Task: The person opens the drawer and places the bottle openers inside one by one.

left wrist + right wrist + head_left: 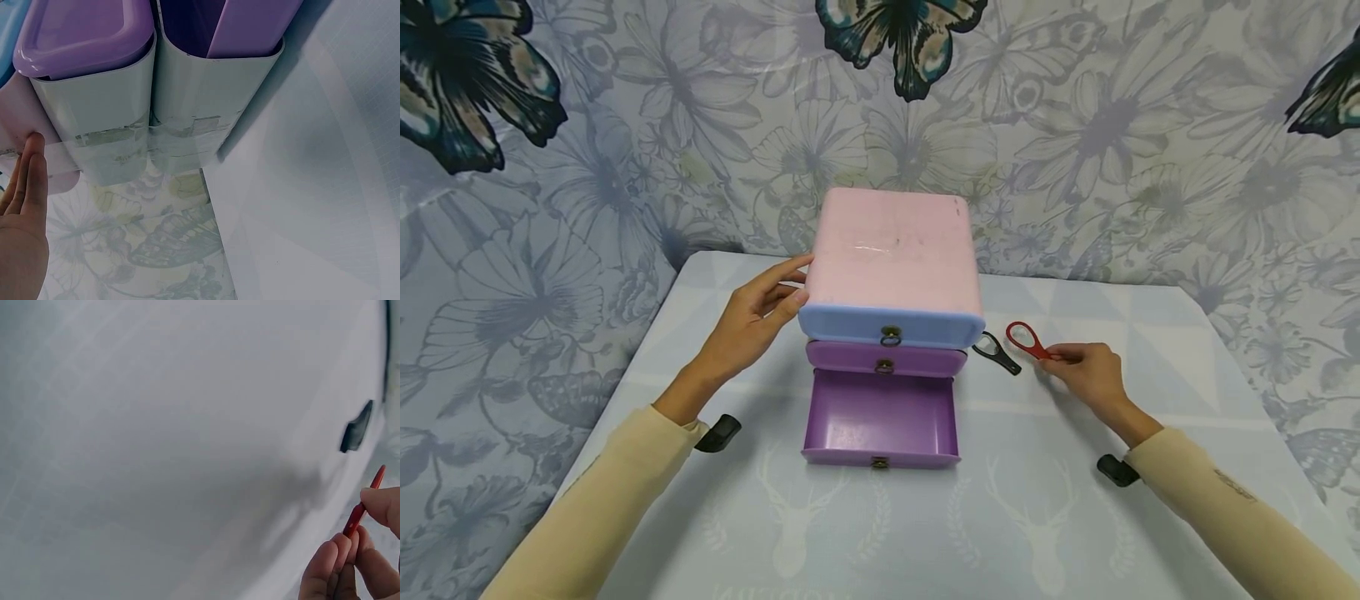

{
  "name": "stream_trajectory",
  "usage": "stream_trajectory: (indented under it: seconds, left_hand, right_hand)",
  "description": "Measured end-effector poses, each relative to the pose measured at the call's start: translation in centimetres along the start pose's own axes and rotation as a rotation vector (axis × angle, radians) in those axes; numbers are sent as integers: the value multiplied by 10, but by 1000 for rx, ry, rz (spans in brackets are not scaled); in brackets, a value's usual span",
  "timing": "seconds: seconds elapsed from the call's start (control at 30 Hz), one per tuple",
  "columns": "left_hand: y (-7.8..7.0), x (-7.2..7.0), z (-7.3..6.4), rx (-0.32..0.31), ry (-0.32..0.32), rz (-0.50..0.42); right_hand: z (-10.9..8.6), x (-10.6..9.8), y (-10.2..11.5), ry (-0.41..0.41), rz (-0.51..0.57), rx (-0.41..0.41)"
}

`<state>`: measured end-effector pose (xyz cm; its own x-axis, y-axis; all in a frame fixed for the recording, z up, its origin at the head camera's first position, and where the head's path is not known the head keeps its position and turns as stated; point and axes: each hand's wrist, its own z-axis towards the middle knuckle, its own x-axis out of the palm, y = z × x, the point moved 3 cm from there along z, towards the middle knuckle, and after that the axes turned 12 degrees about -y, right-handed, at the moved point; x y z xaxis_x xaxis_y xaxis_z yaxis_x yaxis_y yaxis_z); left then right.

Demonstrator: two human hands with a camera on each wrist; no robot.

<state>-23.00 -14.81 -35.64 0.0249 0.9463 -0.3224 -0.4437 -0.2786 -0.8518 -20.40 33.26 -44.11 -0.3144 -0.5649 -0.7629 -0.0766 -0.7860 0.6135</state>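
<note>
A small drawer unit [895, 250] stands mid-table, with a pink top and a blue top drawer front. Its purple bottom drawer [880, 457] is pulled out, and the bare purple inside shows. My left hand [752, 317] rests its extended fingers against the unit's pink left side, also visible in the left wrist view. Right of the unit, my right hand [1090, 375] pinches a red loop-ended tool [1036, 350] by its short handle, above the table. In the right wrist view this red tool [354, 520] appears edge-on. A similar black loop-ended tool [1006, 362] lies beside the unit.
The purple middle drawer [850, 358] juts out slightly beneath the blue one. A pale patterned table [730, 533] carries everything. Behind it is a floral wall covering [1097, 167] with dark butterfly shapes [902, 37]. A black strap device [718, 433] sits under the left wrist.
</note>
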Motion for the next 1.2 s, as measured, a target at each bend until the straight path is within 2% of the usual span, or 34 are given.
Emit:
stream_trajectory:
  seconds: [0.27, 0.6, 0.77, 1.03, 1.2]
  left_hand:
    - [0, 0, 0, 0, 0, -7]
    - [0, 0, 0, 11, 1, -6]
    - [0, 0, -1, 4, 1, -1]
    - [-1, 0, -1, 1, 0, -1]
    - [-1, 0, -1, -4, 5, 4]
  right_hand:
    - [-11, -17, 18, 29, 79, 10]
    - [-26, -37, 44, 84, 150, -59]
    - [-33, -42, 52, 153, 148, -95]
    - [-50, -43, 75, 253, 165, -183]
    - [-61, -37, 90, 284, 197, -286]
